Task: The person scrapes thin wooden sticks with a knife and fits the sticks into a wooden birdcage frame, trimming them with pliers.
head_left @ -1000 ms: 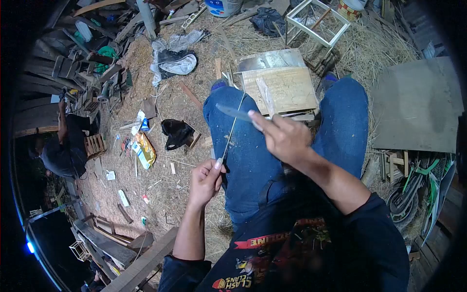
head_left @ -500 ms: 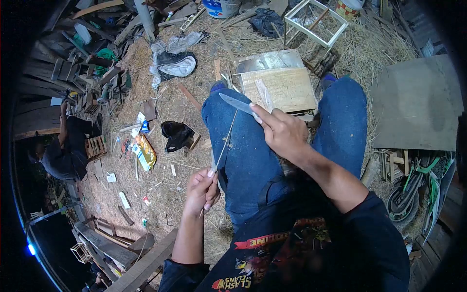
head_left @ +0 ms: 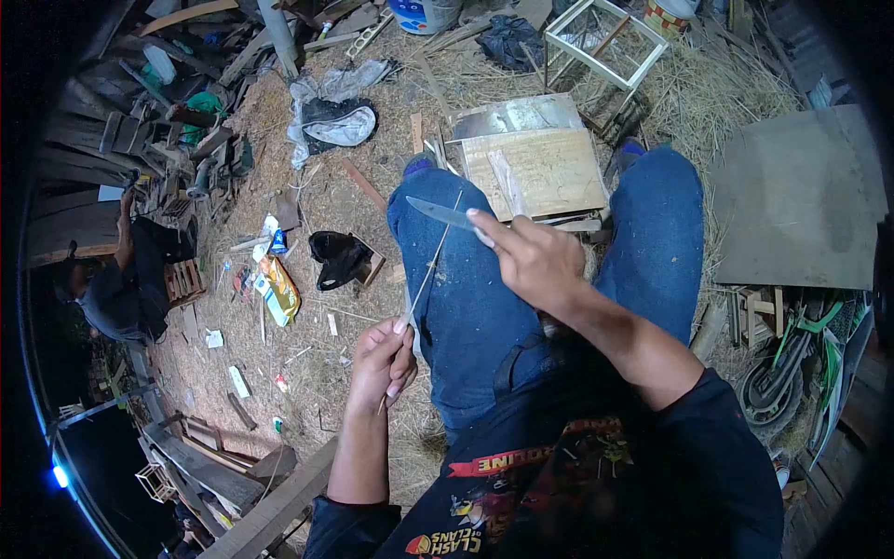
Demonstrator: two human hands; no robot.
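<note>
My right hand (head_left: 540,259) grips a knife (head_left: 438,212) whose pale blade points to the upper left above my knee. The handle is hidden inside my fingers. Pinched in my left hand (head_left: 384,359) is a thin stick (head_left: 427,277) that slants up and to the right. Its upper part meets the blade, and the tip shows just past it. The stick's lower end pokes out below my left fist. Beneath both hands lies my jeans leg (head_left: 475,317).
A wooden board (head_left: 549,177) lies between my feet. On the straw-strewn ground left are a black bag (head_left: 337,259) and a yellow packet (head_left: 279,291). A frame (head_left: 605,47) stands ahead, a large panel (head_left: 792,200) at right. Another person (head_left: 130,279) sits far left.
The knife has shifted slightly left and down, so the stick's tip now shows beyond the blade. My left hand has stayed almost in place.
</note>
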